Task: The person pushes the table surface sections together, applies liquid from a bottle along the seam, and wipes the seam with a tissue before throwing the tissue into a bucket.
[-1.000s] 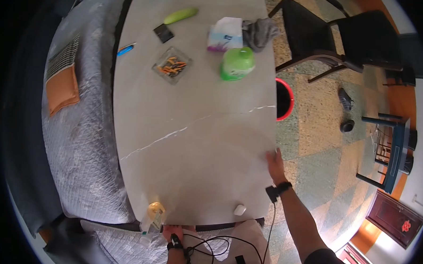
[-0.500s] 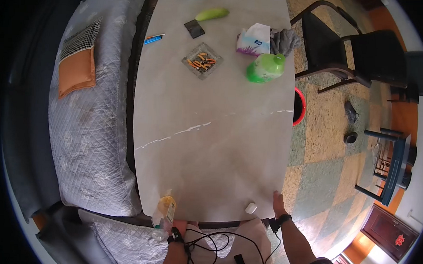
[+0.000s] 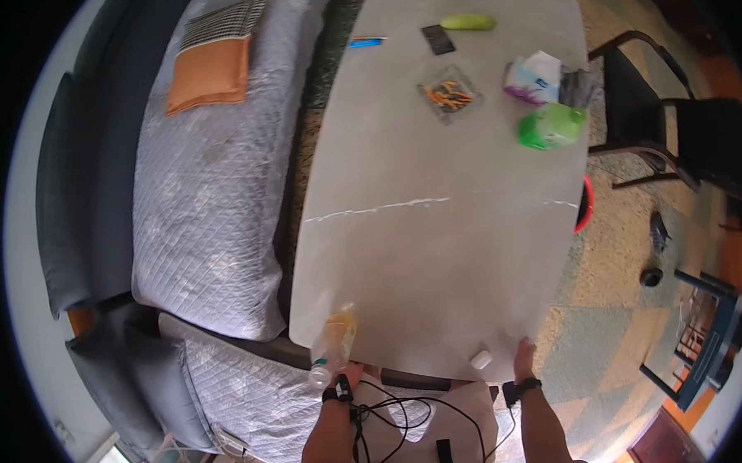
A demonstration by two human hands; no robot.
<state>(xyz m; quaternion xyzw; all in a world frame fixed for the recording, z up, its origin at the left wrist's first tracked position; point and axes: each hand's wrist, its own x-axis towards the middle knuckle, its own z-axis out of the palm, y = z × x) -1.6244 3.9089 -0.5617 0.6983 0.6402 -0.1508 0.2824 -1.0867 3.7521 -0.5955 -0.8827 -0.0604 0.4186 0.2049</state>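
Observation:
A clear plastic bottle (image 3: 333, 344) with a pale cap and a yellowish label stands near the front left corner of the grey table (image 3: 419, 267). My left hand (image 3: 352, 372) is at the table's front edge, right beside the bottle; its fingers are partly hidden, and I cannot tell whether it grips the bottle. At the right front corner, my right hand (image 3: 524, 364) rests along the table edge, fingers stretched forward and holding nothing. A small white case (image 3: 481, 359) lies on the table just left of it. Both wrists wear dark bands with black cables.
Farther up the table are a glass ashtray (image 3: 450, 94) with cigarette butts, a green bottle (image 3: 551, 127), a tissue pack (image 3: 533, 78), a grey cloth (image 3: 578, 88), a cucumber-like vegetable (image 3: 468, 22) and a blue lighter (image 3: 366, 43). A quilted sofa (image 3: 215, 192) runs along the left.
The view has swung, so the table and everything on it appear farther right and slightly higher. Both hands keep about the same places at the table edge; the bottle stays beside the left hand.

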